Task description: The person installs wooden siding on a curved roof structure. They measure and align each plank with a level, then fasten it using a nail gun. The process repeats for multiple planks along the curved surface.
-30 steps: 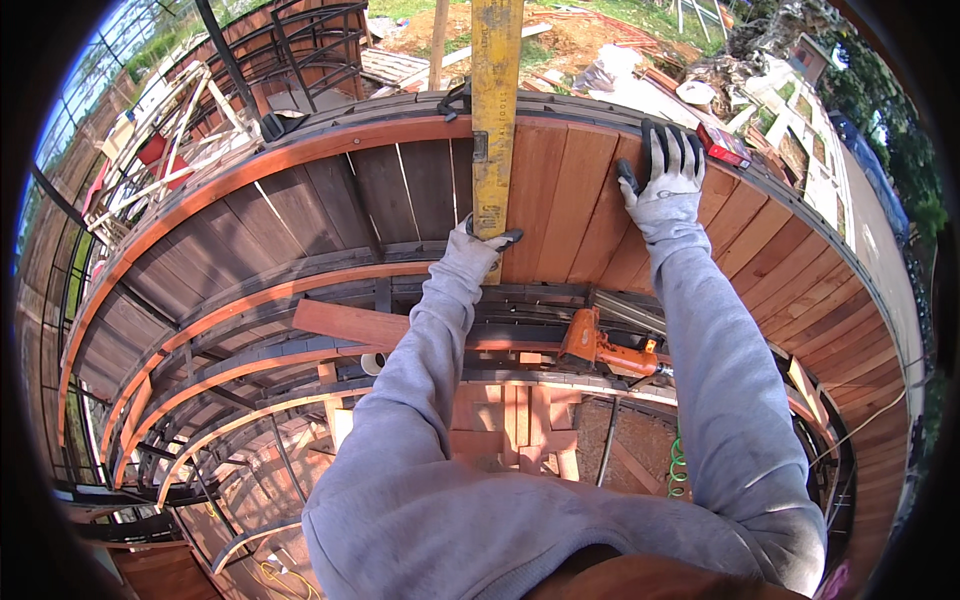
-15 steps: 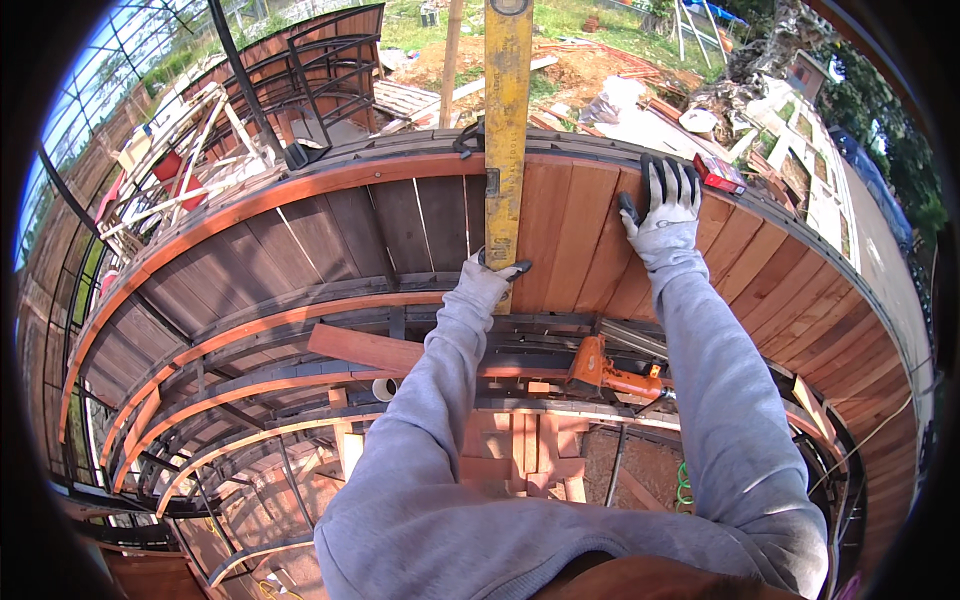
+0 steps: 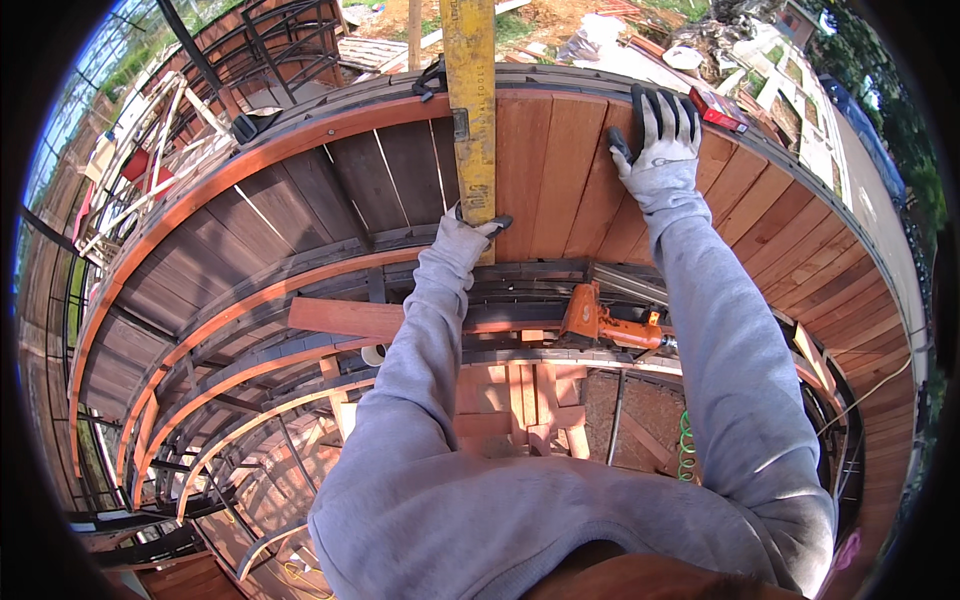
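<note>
The left grip [image 3: 463, 240], a hand in a white-and-black glove, was curled round the long, flat yellow metal level [image 3: 472, 130] near its close end, beside the flat red-brown wooden boards [image 3: 570, 170] on the level's right, where the right grip [image 3: 664, 152], gloved too, lay spread and held nothing. If the left grip slipped, the level might have slid or swung, and a bump from the right grip could have knocked away the small red box [image 3: 717, 109] farther right of the level. Dark letters ran down the level, but the box's marks were too small to read.
</note>
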The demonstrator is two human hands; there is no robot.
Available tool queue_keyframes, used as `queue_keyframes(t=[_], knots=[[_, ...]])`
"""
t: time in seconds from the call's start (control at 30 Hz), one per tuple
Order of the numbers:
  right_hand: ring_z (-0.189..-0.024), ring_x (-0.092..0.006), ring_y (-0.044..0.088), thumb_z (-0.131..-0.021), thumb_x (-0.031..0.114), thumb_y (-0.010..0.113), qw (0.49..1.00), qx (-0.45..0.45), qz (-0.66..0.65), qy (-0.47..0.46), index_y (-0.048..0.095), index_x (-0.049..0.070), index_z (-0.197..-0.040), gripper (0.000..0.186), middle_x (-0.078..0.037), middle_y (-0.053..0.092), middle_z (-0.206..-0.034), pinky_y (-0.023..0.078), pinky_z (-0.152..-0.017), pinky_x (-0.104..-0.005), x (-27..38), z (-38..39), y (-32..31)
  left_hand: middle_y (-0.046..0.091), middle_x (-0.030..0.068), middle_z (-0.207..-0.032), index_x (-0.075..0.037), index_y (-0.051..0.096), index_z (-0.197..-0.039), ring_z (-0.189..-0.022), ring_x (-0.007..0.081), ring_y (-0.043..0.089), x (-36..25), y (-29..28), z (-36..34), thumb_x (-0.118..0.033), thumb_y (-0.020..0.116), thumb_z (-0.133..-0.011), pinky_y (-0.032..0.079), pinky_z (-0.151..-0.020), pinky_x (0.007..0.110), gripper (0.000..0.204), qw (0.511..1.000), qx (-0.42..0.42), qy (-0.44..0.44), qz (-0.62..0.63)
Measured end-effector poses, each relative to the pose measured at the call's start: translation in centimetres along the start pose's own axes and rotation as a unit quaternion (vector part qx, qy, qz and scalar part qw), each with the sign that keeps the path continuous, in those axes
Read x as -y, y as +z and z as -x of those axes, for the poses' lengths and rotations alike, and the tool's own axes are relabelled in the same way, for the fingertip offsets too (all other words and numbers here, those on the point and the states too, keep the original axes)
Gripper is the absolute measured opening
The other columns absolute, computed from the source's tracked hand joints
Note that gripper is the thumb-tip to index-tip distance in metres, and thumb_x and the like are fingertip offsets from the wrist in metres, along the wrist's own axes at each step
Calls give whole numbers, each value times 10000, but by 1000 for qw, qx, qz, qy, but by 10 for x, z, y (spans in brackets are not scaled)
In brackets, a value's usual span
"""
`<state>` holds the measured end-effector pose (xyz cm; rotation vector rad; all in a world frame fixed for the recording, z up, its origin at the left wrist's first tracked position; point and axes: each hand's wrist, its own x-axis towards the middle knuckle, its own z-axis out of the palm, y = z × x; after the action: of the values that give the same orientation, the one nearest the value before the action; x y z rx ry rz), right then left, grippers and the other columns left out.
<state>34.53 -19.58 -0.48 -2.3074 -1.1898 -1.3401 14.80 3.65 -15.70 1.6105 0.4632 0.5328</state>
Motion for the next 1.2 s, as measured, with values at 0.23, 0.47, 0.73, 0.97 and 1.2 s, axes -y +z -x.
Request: queue_keyframes(t=[0.23,0.47,0.73,0.97,1.2], knots=[[-1385,-347,344,-690,446,814,1000,-13,-3,-6,417,161,-1461,913,-126,425,-1449,221,-1178,-566,1,1,2,706,36,-841,0,677,-1033,-684,90,617,1,-2,-2,-168,877,-770,528,-613,258,371,1000,-5,-18,-2],[-1393,-337,344,-697,451,814,1000,-22,-9,-6,431,165,-1452,894,-97,437,-1452,217,-1184,-552,1,1,5,702,42,-835,4,679,-992,-674,113,634,1,-2,-1,-82,849,-781,535,-555,261,285,999,-18,-34,2],[-1353,-330,392,-722,396,814,998,-50,-1,-28,411,175,-1475,882,-101,468,-1411,264,-1164,-531,5,-6,-4,690,42,-828,7,673,-986,-652,111,622,-6,0,1,-68,845,-781,535,-524,256,279,999,-21,-43,2],[-1356,-326,392,-715,385,817,998,-55,-15,-29,418,173,-1462,873,-99,464,-1418,263,-1166,-530,3,-3,-1,688,42,-826,8,668,-976,-641,108,614,-5,-1,2,-89,860,-771,532,-526,255,297,999,-22,-26,10],[-1356,-389,362,-699,355,793,999,-29,-12,-25,411,69,-1441,882,-175,438,-1410,241,-1162,-585,9,-8,-11,686,39,-827,6,668,-971,-650,103,617,-6,-4,0,-82,854,-775,537,-529,252,284,999,-17,-33,-25]])
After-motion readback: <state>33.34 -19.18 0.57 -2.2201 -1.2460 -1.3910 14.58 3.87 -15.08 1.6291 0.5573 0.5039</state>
